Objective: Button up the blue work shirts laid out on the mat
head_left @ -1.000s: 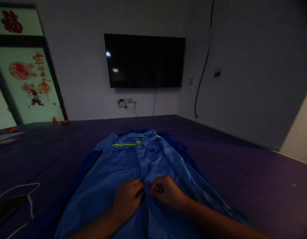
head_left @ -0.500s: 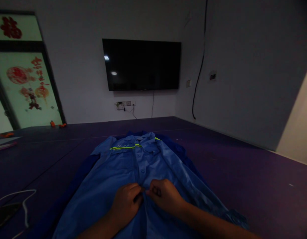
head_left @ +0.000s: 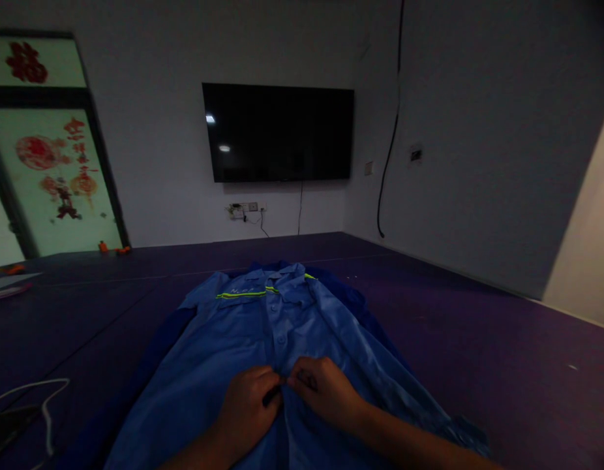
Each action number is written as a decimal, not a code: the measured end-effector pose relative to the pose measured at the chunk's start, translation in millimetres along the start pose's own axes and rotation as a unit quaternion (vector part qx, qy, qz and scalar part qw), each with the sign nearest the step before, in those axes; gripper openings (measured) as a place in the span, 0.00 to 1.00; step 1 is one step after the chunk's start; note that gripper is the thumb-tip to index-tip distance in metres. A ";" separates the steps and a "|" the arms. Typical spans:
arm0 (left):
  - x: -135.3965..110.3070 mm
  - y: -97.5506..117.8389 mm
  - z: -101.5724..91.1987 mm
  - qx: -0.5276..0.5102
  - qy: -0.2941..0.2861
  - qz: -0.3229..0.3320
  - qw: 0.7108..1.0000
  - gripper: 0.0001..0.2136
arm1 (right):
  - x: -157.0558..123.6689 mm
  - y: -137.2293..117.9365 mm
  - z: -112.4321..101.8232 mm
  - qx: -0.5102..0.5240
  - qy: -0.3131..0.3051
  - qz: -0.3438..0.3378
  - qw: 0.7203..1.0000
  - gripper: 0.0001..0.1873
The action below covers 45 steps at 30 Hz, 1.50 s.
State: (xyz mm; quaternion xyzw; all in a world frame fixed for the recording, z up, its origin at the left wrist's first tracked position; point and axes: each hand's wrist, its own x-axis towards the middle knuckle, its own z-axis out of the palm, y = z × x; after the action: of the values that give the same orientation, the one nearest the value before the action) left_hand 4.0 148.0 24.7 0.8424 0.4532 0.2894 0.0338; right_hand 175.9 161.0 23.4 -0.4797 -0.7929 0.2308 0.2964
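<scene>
A light blue work shirt with yellow-green stripes across the chest lies front side up, its collar pointing away from me. Under it spreads a darker blue garment. My left hand pinches the shirt's front placket from the left. Close against it, my right hand pinches the same placket from the right, and the fingertips nearly meet. Two buttons show on the placket above my hands. Whatever lies right between the fingertips is hidden.
The shirt lies on a purple floor. A white cable curls beside a dark object at lower left. Small orange items sit by the glass door. A television hangs on the far wall; a black cable dangles near the corner.
My right fingertips have moved slightly left, closer to the left ones at the placket. The view has tipped up a little; the shirt lies as before.
</scene>
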 end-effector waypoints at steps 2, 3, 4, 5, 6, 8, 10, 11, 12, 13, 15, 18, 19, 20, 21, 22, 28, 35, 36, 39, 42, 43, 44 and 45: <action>0.1 -0.1 0.6 0.008 0.000 0.003 1.000 0.08 | 0.2 0.4 0.2 0.000 -0.003 0.002 1.000 0.09; 0.1 -0.1 0.7 0.010 -0.001 0.006 1.000 0.08 | 0.4 0.7 0.4 0.001 -0.006 0.002 1.000 0.09; 0.2 0.0 0.8 0.012 -0.002 0.011 1.000 0.08 | 0.7 1.1 0.6 0.002 -0.008 0.001 1.000 0.09; 0.3 0.0 0.8 0.014 -0.004 0.015 1.000 0.08 | 0.9 1.4 0.9 0.004 -0.009 -0.001 1.000 0.09; 0.4 0.0 0.8 0.015 -0.006 0.018 1.000 0.09 | 1.2 1.8 1.1 0.006 -0.008 -0.003 1.000 0.09; 0.4 -0.2 0.9 0.017 -0.010 0.019 1.000 0.08 | 1.6 2.4 1.6 0.012 -0.004 -0.009 1.000 0.09; 0.2 -0.8 1.3 0.015 -0.012 0.019 1.000 0.08 | 1.8 2.7 2.0 0.018 -0.004 -0.010 1.000 0.08; 0.1 -1.3 1.5 0.012 -0.012 0.020 1.000 0.08 | 1.8 2.7 2.1 0.018 -0.005 -0.009 1.000 0.08; -0.1 -1.7 1.9 0.009 -0.012 0.022 1.000 0.08 | 1.8 2.6 2.1 0.017 -0.005 -0.007 1.000 0.08; -0.2 -2.2 2.2 0.006 -0.013 0.024 1.000 0.08 | 1.7 2.3 2.0 0.015 -0.005 -0.005 1.000 0.08; -0.4 -2.6 2.8 0.003 -0.014 0.026 1.000 0.09 | 1.4 1.5 1.7 0.013 -0.002 -0.003 1.000 0.07; -0.2 -2.3 3.0 0.011 -0.013 0.027 0.999 0.09 | 1.0 0.4 1.5 0.015 0.004 -0.004 1.000 0.07; -0.1 -1.9 2.8 0.014 -0.012 0.027 0.999 0.09 | 1.0 0.2 1.5 0.016 0.007 -0.003 1.000 0.07; 0.1 -1.6 2.6 0.016 -0.011 0.027 0.999 0.09 | 1.1 0.2 1.5 0.017 0.009 -0.002 1.000 0.07; 0.3 -1.3 2.5 0.016 -0.010 0.028 0.999 0.09 | 1.2 0.4 1.6 0.018 0.010 -0.002 1.000 0.07; 0.5 -1.0 2.3 0.015 -0.010 0.028 0.999 0.09 | 1.3 0.7 1.8 0.019 0.011 -0.001 1.000 0.07; 1.0 -0.6 1.0 -0.017 -0.005 0.021 1.000 0.09 | 1.2 1.9 2.3 0.027 0.011 -0.003 1.000 0.07; 0.5 0.4 -1.0 -0.064 0.015 0.008 0.998 0.09 | 0.1 -0.4 1.2 0.017 0.005 -0.004 1.000 0.07; 0.4 0.3 -0.5 -0.065 0.018 0.008 0.998 0.09 | 0.1 -0.6 1.1 0.015 0.005 -0.004 1.000 0.07; 0.3 -0.5 1.5 -0.065 0.023 0.006 0.998 0.08 | 0.1 -0.6 1.0 0.008 0.004 -0.005 1.000 0.07; 1.1 -1.4 2.9 -0.062 0.036 0.006 0.997 0.06 | -0.6 -0.2 1.3 0.007 0.001 -0.007 1.000 0.08; 1.4 -1.6 3.0 -0.061 0.040 0.005 0.997 0.06 | -0.9 -0.1 1.4 0.009 0.000 -0.008 1.000 0.08; 1.8 -1.8 3.0 -0.060 0.042 0.005 0.997 0.05 | -1.1 0.0 1.4 0.012 -0.001 -0.010 1.000 0.08; 2.0 -2.0 2.9 -0.059 0.042 0.005 0.997 0.05 | -1.4 0.0 1.3 0.015 -0.001 -0.011 1.000 0.08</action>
State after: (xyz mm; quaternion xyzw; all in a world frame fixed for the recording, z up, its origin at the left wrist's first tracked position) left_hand 4.8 151.4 22.6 0.8280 0.4324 0.3515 0.0632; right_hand 175.5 159.7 22.1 -0.4659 -0.7951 0.2400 0.3052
